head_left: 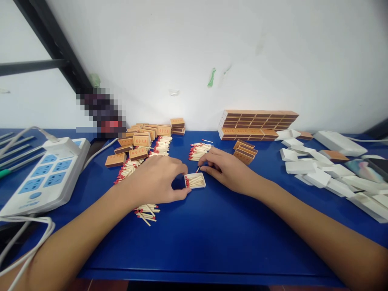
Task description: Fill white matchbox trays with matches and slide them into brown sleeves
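Observation:
A small white matchbox tray (203, 185) sits on the blue table, partly filled with red-headed matches. My left hand (157, 178) grips its left end between thumb and fingers. Just behind the tray's right side, my right hand (222, 167) pinches a single match (198, 169), held upright at a tilt. Beyond that hand lies a neat bundle of matches (198, 152), with one loose match behind it. More matches (147, 212) are heaped beside and partly under my left hand, their middle hidden by it.
Matchboxes (141, 140) crowd the back left. A long stack of matchboxes (257, 121) stands against the wall, with several more (245, 151) in front. White empty trays (315, 171) are piled at right, near a phone (377, 167). A power strip (51, 173) with cables occupies the left.

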`<state>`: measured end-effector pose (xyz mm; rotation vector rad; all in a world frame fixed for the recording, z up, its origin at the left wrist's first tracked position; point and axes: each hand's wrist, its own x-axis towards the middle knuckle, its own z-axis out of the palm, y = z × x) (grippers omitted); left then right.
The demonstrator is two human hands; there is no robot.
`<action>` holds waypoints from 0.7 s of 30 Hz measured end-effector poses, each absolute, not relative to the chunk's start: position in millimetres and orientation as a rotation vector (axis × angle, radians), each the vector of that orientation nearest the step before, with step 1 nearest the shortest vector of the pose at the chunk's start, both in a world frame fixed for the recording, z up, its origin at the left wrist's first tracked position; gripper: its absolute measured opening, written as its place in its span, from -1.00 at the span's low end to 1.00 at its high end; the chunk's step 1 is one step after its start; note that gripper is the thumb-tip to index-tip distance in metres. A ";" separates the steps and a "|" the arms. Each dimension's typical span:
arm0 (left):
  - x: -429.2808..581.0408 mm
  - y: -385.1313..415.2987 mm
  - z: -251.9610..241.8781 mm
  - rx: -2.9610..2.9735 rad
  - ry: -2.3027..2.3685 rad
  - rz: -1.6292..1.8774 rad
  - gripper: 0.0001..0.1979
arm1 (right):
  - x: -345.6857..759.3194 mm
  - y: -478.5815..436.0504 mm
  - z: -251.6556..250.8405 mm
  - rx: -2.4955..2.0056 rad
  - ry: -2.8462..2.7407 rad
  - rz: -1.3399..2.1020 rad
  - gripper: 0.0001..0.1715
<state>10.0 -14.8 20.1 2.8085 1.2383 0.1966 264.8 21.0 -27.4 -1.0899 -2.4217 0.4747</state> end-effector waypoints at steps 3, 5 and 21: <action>10.2 -15.2 20.5 2.809 1.236 0.195 -0.77 | 262.3 23.2 -29.1 -1.163 -2.422 0.430 -0.87; 9.8 -15.2 20.2 2.811 1.232 0.197 -0.77 | 258.2 24.1 -31.6 -1.203 -2.386 0.381 -0.86; 8.2 -13.5 18.9 2.813 1.238 0.223 -0.78 | 252.1 27.6 -33.9 -1.287 -2.341 0.319 -0.90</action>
